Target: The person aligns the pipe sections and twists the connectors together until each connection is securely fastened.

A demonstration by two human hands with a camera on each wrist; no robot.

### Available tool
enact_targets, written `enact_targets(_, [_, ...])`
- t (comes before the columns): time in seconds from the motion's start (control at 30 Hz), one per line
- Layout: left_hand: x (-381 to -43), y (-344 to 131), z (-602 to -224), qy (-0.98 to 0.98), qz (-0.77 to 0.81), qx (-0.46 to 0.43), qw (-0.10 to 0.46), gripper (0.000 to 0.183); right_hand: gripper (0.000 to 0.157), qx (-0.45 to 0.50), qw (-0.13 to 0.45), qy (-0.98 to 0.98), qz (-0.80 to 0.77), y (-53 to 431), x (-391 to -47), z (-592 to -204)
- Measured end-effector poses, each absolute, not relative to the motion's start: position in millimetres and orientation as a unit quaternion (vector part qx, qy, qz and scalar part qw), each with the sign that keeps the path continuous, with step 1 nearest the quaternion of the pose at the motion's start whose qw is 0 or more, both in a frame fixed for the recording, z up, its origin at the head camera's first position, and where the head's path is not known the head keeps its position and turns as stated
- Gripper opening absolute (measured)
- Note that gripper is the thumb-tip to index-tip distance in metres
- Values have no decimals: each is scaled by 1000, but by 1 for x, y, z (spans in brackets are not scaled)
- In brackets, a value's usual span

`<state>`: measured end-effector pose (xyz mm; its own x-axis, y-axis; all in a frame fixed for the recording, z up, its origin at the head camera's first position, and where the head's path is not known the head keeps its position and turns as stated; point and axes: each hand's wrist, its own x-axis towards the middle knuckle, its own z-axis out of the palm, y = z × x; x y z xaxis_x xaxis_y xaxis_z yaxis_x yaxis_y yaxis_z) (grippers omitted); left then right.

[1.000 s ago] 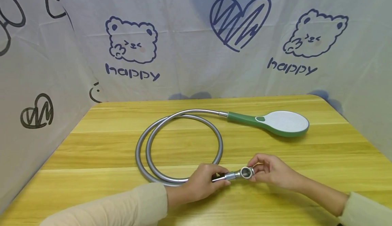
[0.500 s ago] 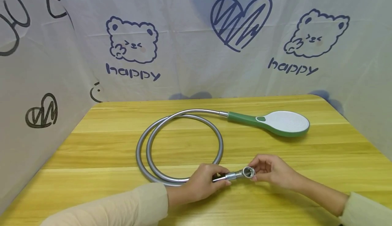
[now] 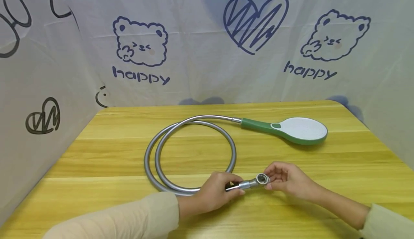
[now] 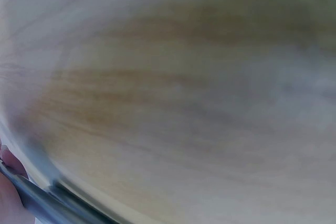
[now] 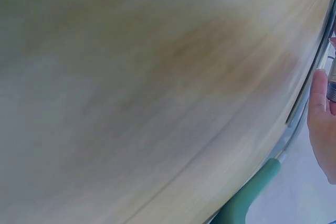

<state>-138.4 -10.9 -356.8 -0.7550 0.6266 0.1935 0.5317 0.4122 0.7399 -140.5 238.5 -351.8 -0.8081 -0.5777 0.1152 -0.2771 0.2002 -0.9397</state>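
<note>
A silver metal shower hose (image 3: 157,160) lies coiled on the wooden table, joined at its far end to a green handheld shower head (image 3: 284,131) with a white face. Near the front, my left hand (image 3: 215,192) grips the hose's other end just behind its metal connector (image 3: 245,184). A small metal fitting (image 3: 262,179) with a round opening facing up sits at that connector. My right hand (image 3: 288,179) pinches the fitting's right side between thumb and fingers. In the right wrist view, a threaded part of the metal fitting (image 5: 332,85) shows beside the thumb.
The yellow wood-grain table (image 3: 113,145) fills the lower view, with rounded far corners. Behind it and at the sides hangs a white cloth (image 3: 194,70) with drawn bears, hearts and the word "happy".
The fitting has turned in my right fingers, its round opening tilting and shifting slightly right and up. My left hand stays almost where it was. Hose coil and shower head lie unmoved.
</note>
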Motion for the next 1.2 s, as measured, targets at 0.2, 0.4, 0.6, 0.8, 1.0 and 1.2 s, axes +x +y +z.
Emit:
enact_targets(0.2, [-138, -11, -357, 839, 416, 346, 52, 18, 29, -274, 140, 756, -578, 238, -139, -352])
enact_targets(0.4, [-137, -11, -357, 844, 410, 343, 51, 18, 34, -261, 150, 757, -580, 238, -138, -352])
enact_targets(0.6, [-137, -11, -357, 848, 405, 338, 52, 17, 34, -259, 149, 755, -583, 238, -138, -354])
enact_targets(0.8, [-137, -11, -357, 851, 400, 337, 48, 18, 30, -260, 155, 744, -596, 238, -139, -356])
enact_targets(1.0, [-137, -10, -357, 853, 396, 336, 48, 18, 31, -261, 162, 745, -592, 239, -139, -355])
enact_targets(1.2, [-137, -9, -355, 856, 395, 330, 55, 18, 44, -246, 174, 749, -590, 240, -137, -351])
